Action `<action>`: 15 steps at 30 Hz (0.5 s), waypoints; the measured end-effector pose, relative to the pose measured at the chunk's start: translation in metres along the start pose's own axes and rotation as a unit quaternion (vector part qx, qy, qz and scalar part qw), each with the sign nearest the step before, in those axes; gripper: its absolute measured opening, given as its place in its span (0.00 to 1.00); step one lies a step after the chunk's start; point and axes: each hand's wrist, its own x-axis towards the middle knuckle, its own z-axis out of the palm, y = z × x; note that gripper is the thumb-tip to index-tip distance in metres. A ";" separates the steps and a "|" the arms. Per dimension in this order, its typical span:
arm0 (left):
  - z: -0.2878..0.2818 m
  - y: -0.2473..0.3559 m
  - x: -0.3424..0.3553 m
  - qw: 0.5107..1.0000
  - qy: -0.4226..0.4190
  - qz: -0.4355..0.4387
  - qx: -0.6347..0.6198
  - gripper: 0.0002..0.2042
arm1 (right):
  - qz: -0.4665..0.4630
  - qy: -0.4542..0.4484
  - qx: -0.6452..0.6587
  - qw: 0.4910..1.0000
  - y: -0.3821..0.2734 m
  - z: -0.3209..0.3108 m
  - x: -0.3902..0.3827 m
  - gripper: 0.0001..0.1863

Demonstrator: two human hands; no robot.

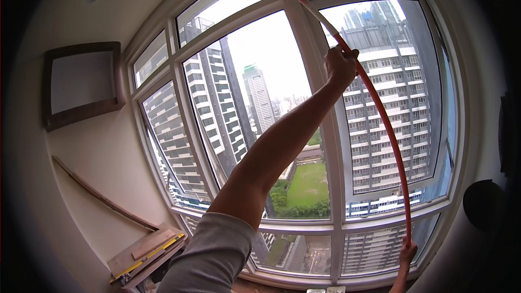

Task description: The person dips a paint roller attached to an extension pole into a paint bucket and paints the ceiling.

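Note:
A long thin red strip (pixel 388 130) runs along the white window frame (pixel 337 184), from the top of the view down to the lower right. My left hand (pixel 341 67) is raised high and grips the strip against the upright mullion. My right hand (pixel 407 252) is low, near the sill, and pinches the strip's bottom end. My left arm in a grey sleeve (pixel 217 252) crosses the middle panes. The strip's upper end runs out of view.
The window has several panes with high-rise buildings outside. A brown-framed panel (pixel 81 82) hangs on the left wall. A wooden batten (pixel 103 198) leans below it. Boards and a yellow level (pixel 147 255) lie at lower left. A dark round object (pixel 484 203) is at right.

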 end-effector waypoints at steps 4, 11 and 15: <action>-0.009 -0.001 0.006 0.999 0.012 0.030 0.022 0.13 | 0.000 -0.017 -0.010 1.000 -0.004 -0.010 0.014 0.26; -0.074 -0.026 0.029 0.998 0.045 -0.022 0.031 0.13 | -0.068 -0.025 0.027 0.997 -0.044 0.023 0.025 0.22; -0.128 -0.041 0.047 0.994 0.069 -0.030 0.073 0.13 | -0.053 -0.036 0.007 0.998 -0.080 0.059 0.027 0.20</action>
